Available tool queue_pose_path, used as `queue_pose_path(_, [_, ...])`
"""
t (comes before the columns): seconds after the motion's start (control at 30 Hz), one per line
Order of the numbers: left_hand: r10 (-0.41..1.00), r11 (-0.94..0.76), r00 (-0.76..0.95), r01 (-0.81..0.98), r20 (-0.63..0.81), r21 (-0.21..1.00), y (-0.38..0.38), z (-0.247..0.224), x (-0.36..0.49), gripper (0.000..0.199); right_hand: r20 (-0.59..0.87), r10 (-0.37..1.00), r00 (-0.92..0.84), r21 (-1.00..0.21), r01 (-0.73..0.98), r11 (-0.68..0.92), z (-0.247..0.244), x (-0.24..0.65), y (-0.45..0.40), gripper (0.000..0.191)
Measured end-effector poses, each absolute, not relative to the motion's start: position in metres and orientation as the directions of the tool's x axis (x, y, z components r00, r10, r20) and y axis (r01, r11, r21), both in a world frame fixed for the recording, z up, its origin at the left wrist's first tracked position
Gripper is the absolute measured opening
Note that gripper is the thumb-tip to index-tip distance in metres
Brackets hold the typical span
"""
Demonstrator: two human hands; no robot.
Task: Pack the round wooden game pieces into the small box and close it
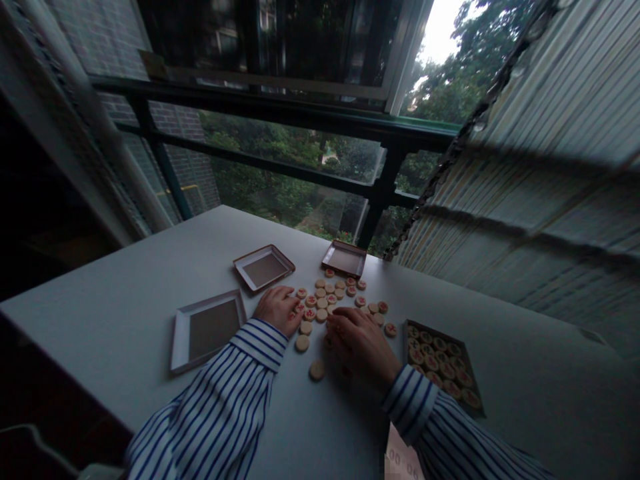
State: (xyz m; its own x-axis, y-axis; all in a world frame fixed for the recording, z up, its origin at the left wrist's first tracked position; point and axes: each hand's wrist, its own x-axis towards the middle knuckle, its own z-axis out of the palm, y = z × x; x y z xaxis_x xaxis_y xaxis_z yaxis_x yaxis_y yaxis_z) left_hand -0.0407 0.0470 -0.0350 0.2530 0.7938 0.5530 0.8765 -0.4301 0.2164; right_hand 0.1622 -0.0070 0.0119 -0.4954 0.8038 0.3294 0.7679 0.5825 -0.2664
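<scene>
Round wooden Chinese chess pieces (321,304) lie in a loose cluster on the white table, some plain side up, others showing red characters. My left hand (277,309) is at the cluster's left edge, fingers curled around a red-marked piece (293,316) that is partly covered. On the near right side, my right hand (359,341) bends its fingers down over a piece (327,342), largely hidden beneath them. A single plain piece (317,370) sits apart in front. To the right, a shallow box (473,363) holds several pieces in rows.
On the white table (125,300) are a larger shallow tray (183,340) at left, a smaller tray (240,270) behind it and another tray (363,263) at the far edge. A pinkish printed object (400,453) shows under my right forearm. Behind stand a railing (280,107) and a curtain (525,200).
</scene>
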Motion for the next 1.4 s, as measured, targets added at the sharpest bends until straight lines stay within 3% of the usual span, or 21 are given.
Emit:
queue_pose_path(0.47, [0.764,-0.434,0.171,0.850,0.622,0.299,0.039,-0.019,-0.035,0.020,0.337,0.808,-0.482,-0.249,0.783,0.571,0.011,0.162,-0.007,0.022])
queue_pose_path(1.4, [0.648,-0.589,0.269,0.770,0.713,0.245,0.018,-0.002,-0.015,0.019,0.434,0.809,-0.396,-0.295,0.786,0.543,0.034,0.180,-0.004,0.021])
